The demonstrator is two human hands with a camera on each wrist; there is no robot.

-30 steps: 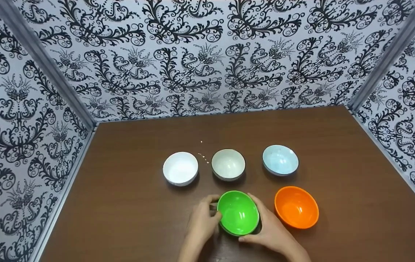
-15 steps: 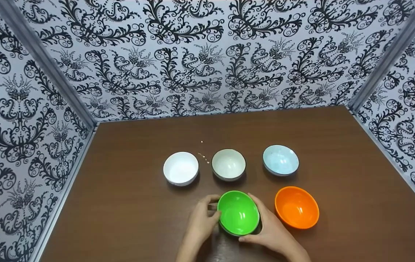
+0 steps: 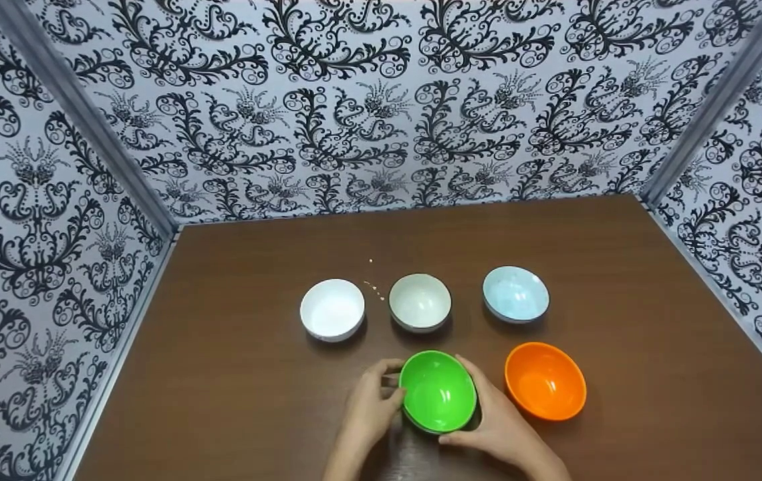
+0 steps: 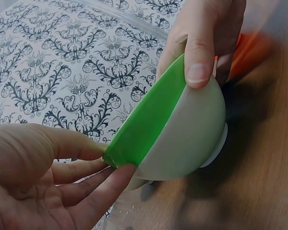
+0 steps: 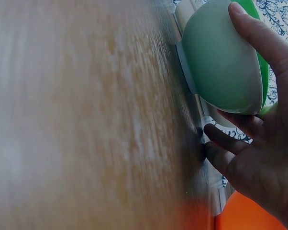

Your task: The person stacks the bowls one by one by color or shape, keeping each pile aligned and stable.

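brown table (image 3: 254,387); green bowl (image 3: 438,391) inside pale bowl (image 4: 194,132), between left hand (image 3: 369,405) pinching green rim and right hand (image 3: 498,422) gripping pale side.

This looks like a small three-sided booth; whether it stands in a home or a studio cannot be told. White wall panels (image 3: 347,113) with black scrollwork line the top and both sides of the frame, grey strips (image 3: 80,113) run down their corners, and a brown tabletop (image 3: 234,374) spans the lower middle.
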